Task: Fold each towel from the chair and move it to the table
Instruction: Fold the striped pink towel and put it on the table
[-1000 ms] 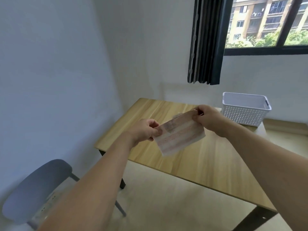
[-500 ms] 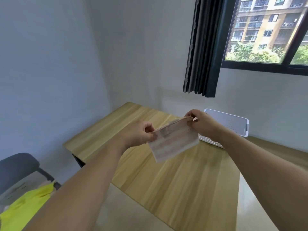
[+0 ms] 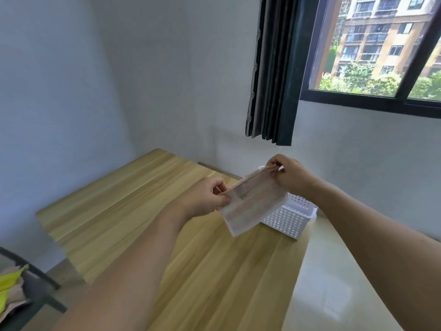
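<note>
A small folded towel (image 3: 253, 204), pale with pink-brown stripes, hangs in the air above the wooden table (image 3: 133, 211). My left hand (image 3: 205, 199) pinches its upper left corner. My right hand (image 3: 291, 175) pinches the upper right corner, a little higher and farther away. The cloth slopes down toward me between the two hands. At the lower left edge, a grey chair (image 3: 35, 285) carries a yellow towel (image 3: 9, 283) and a beige one (image 3: 14, 297), both partly cut off by the frame.
A white perforated basket (image 3: 288, 218) stands on the table's far right, partly hidden behind the towel. A dark curtain (image 3: 274, 80) hangs by the window above it. White walls close the table's left and far sides; glossy floor (image 3: 334, 283) lies to the right.
The view has swung right and closer to the table, so the chair has slid to the lower left edge. Both hands keep their pinch on the towel and have moved out over the tabletop.
</note>
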